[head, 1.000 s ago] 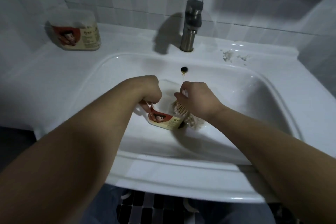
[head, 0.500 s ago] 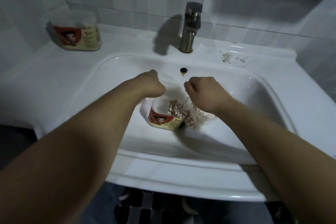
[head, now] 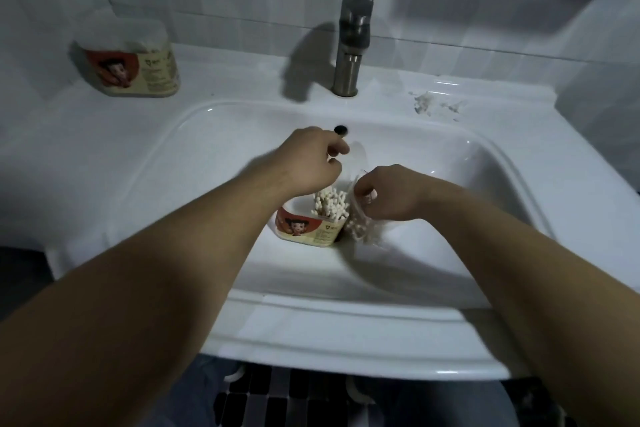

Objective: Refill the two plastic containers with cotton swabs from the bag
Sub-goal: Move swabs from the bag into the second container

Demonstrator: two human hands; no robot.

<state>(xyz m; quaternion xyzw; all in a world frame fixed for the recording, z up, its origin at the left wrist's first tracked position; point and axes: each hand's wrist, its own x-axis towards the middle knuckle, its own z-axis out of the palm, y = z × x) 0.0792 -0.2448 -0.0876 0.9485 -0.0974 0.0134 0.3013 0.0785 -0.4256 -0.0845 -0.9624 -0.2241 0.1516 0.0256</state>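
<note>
A plastic container (head: 308, 227) with a red cartoon label stands in the sink basin, and white cotton swabs (head: 329, 203) stick upright out of it. My left hand (head: 308, 163) holds its clear flip-up lid at the container's far side, fingers curled. Just to its right, my right hand (head: 388, 192) pinches the clear bag of cotton swabs (head: 362, 225), which hangs beside the container. A second labelled container (head: 133, 62), closed, sits on the counter at the back left.
The white sink (head: 450, 163) fills the middle, with a metal faucet (head: 351, 45) behind it and an overflow hole (head: 340, 129) below the faucet. Some white crumbled debris (head: 427, 102) lies on the counter at the back right. Tiled walls surround the counter.
My right hand has pulled back out of the container to the bag at its right. Swabs now stand inside the container. My left hand has shifted up to the container's far side.
</note>
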